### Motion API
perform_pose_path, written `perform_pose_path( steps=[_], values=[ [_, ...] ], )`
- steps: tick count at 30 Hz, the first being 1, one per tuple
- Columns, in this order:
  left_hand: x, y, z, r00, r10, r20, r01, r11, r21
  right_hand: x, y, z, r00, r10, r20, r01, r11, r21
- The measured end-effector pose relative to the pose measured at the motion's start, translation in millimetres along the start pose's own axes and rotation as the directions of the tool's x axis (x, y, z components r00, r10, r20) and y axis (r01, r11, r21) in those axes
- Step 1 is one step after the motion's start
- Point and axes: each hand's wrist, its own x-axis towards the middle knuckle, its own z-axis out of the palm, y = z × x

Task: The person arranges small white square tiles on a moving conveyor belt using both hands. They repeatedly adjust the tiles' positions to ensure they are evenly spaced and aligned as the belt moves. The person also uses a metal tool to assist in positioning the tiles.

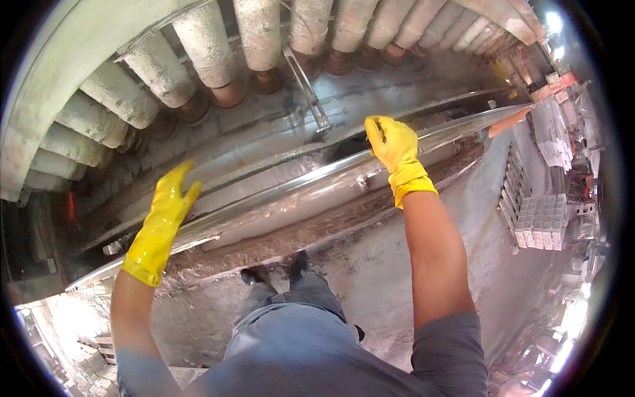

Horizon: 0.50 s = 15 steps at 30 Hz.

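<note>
One long, shiny metal rail crosses the head view on a slant, from lower left to upper right, between the person and a trough-like recess. It is the item nearest to the left hand and the right hand.

Left hand: raised over the rail's left portion, fingers extended, thumb set wide, nothing visible in its grasp. Contact with the rail cannot be confirmed.

Right hand: positioned over the rail's right portion, fingers curled, thumb drawn close to them in a narrow posture. Whether a small object sits inside the curl cannot be told.

Both hands wear yellow gloves, presumably as protection against moisture and dirt; the left one is glossy, as if wet.

Beyond the rail, a slotted metal bar reaches down toward the recess, its lower end to the left of the right hand; the slot probably permits adjustment. A row of dusty cylinders lines the far side.

The boots stand on the floor close to the rail, presumably to bring both arms within reach. Stacked pale blocks stand well apart, at right.
</note>
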Motion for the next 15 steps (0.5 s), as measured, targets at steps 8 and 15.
perform_pose_path(
  steps=[8, 15],
  values=[
    [141, 28, 104, 0.913, 0.4, 0.08, -0.405, 0.913, 0.056, 2, -7, -2, 0.996, -0.068, -0.059, 0.065, 0.997, -0.052],
    [229, 50, 208, 0.858, 0.514, -0.017, -0.514, 0.855, -0.066, 2, -7, 2, 0.966, -0.219, -0.137, 0.209, 0.974, -0.082]
  ],
)
